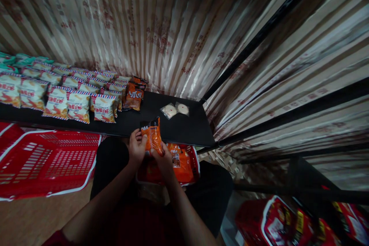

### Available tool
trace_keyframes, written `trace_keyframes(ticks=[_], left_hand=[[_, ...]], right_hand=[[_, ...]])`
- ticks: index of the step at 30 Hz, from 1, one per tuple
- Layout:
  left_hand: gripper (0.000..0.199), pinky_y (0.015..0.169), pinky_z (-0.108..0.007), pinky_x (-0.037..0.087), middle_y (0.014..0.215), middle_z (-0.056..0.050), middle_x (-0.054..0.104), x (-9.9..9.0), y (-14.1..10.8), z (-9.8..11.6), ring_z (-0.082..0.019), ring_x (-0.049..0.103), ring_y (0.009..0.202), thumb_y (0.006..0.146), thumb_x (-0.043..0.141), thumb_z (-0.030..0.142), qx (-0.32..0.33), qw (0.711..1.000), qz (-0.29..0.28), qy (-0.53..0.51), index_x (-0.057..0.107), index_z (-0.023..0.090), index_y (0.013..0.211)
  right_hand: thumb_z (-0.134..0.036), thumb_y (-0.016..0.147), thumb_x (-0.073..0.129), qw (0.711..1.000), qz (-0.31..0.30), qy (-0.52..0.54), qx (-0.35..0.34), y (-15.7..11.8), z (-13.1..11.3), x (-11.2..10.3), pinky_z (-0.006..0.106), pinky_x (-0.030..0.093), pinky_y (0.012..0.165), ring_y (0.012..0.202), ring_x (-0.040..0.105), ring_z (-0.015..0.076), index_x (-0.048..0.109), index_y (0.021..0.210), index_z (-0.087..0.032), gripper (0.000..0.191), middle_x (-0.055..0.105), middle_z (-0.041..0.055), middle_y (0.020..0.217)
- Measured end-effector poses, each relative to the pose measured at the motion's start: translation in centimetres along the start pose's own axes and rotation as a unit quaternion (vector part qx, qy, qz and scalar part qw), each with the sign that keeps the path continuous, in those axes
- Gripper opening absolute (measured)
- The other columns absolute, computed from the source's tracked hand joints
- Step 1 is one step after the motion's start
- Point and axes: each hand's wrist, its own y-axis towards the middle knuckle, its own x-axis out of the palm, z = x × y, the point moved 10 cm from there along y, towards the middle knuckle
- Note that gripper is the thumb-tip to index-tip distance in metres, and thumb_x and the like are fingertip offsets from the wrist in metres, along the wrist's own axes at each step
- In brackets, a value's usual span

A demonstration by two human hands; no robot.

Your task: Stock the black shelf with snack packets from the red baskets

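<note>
An orange snack bag [155, 135] with a black top band is held up between both hands, just above the basket at my lap. My left hand [136, 146] grips its left side, thumb over the front. At the lower right corner, my right hand [164, 158] pinches the bag. Below them sits a red basket [197, 163] with a white rim, between my knees, holding more orange bags [183, 163]. Similar orange bags [134, 94] stand on the black shelf [184, 128], at the end of rows of white snack bags [79, 105].
Two round, pale items in clear wrappers [175, 110] lie on the shelf's right part. Red basket [54, 161] stands at left on the floor. Dark metal bars [259, 38] frame the right side, before a striped sheet [161, 27]. Lower right, a basket [256, 219] holds red packets.
</note>
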Motion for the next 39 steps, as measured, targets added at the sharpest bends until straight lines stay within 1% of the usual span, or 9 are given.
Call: trace_keyframes(ticks=[5,9,14,20,23,28,33,36,39], left_hand=[[0.022,0.074,-0.028,0.049,0.102,-0.006,0.054,0.1,-1.4,3.6,-0.019,0.056,0.089,0.069,0.06,0.028,0.094,0.993,-0.022,0.063,0.063,0.022,0.09],[0.022,0.074,-0.028,0.048,0.097,-0.006,0.056,0.5,-1.7,4.5,-0.018,0.057,0.083,0.073,0.056,0.027,0.106,0.99,-0.052,0.072,0.064,0.023,0.092],[0.021,0.079,-0.03,0.046,0.096,-0.005,0.06,0.5,-1.1,4.2,-0.019,0.058,0.086,0.074,0.055,0.028,0.062,0.994,-0.076,0.049,0.065,0.024,0.092],[0.024,0.092,-0.033,0.04,0.101,-0.006,0.063,0.0,-0.8,2.7,-0.021,0.057,0.098,0.074,0.057,0.034,0.0,0.997,-0.079,0.021,0.064,0.022,0.095],[0.032,0.085,-0.031,0.044,0.1,-0.006,0.065,0.2,-0.7,1.6,-0.021,0.059,0.093,0.072,0.061,0.041,-0.04,0.994,-0.105,-0.013,0.063,0.02,0.097],[0.041,0.067,-0.027,0.047,0.082,-0.005,0.066,0.4,-0.8,0.8,-0.019,0.062,0.077,0.065,0.066,0.049,-0.101,0.984,-0.137,-0.058,0.063,0.015,0.087],[0.049,0.062,-0.027,0.049,0.076,-0.004,0.067,0.2,-1.1,0.3,-0.018,0.063,0.067,0.054,0.076,0.044,-0.172,0.968,-0.146,-0.111,0.06,0.014,0.09],[0.051,0.062,-0.027,0.05,0.076,-0.004,0.068,0.0,-1.0,-0.2,-0.018,0.063,0.066,0.052,0.079,0.041,-0.192,0.962,-0.155,-0.118,0.059,0.013,0.09],[0.053,0.062,-0.028,0.05,0.077,-0.004,0.068,-0.2,-0.9,-0.8,-0.018,0.064,0.065,0.052,0.079,0.041,-0.213,0.955,-0.176,-0.111,0.059,0.013,0.092]], right_hand=[[-0.032,0.069,0.06,0.999,0.033,-0.03,-0.008,0.6,0.0,-0.3,0.032,0.05,0.082,0.094,0.062,0.0207,0.048,0.123,-0.015,0.058,0.064,0.008,0.11],[-0.033,0.073,0.059,0.987,0.055,-0.139,-0.051,0.3,-1.5,-0.6,0.035,0.044,0.093,0.105,0.057,0.0221,0.046,0.127,-0.015,0.058,0.061,0.0094,0.116],[-0.034,0.079,0.054,0.964,0.054,-0.22,-0.141,-0.5,-4.0,0.5,0.038,0.039,0.1,0.112,0.053,0.0228,0.048,0.127,-0.015,0.052,0.057,0.0121,0.122],[-0.036,0.08,0.053,0.951,0.04,-0.253,-0.174,-1.0,-4.8,2.1,0.038,0.037,0.102,0.116,0.049,0.023,0.05,0.125,-0.015,0.05,0.054,0.0136,0.124],[-0.036,0.082,0.05,0.947,0.038,-0.259,-0.187,-1.4,-4.9,2.7,0.039,0.037,0.101,0.116,0.048,0.0238,0.052,0.124,-0.012,0.049,0.053,0.0156,0.123],[-0.036,0.086,0.046,0.94,0.032,-0.282,-0.188,-2.0,-5.0,3.5,0.04,0.037,0.1,0.113,0.049,0.0233,0.055,0.122,-0.015,0.042,0.055,0.014,0.119],[-0.028,0.088,0.041,0.932,0.008,-0.297,-0.209,-2.4,-5.4,4.5,0.04,0.038,0.098,0.111,0.05,0.0228,0.057,0.118,-0.014,0.038,0.058,0.014,0.118],[-0.025,0.087,0.039,0.944,0.001,-0.263,-0.201,-2.0,-4.8,4.4,0.038,0.04,0.096,0.107,0.053,0.0213,0.059,0.113,-0.015,0.034,0.061,0.0119,0.112],[-0.028,0.084,0.043,0.964,0.037,-0.208,-0.162,-0.9,-3.2,3.1,0.036,0.045,0.09,0.098,0.058,0.0197,0.059,0.108,-0.016,0.031,0.062,0.0103,0.107]])
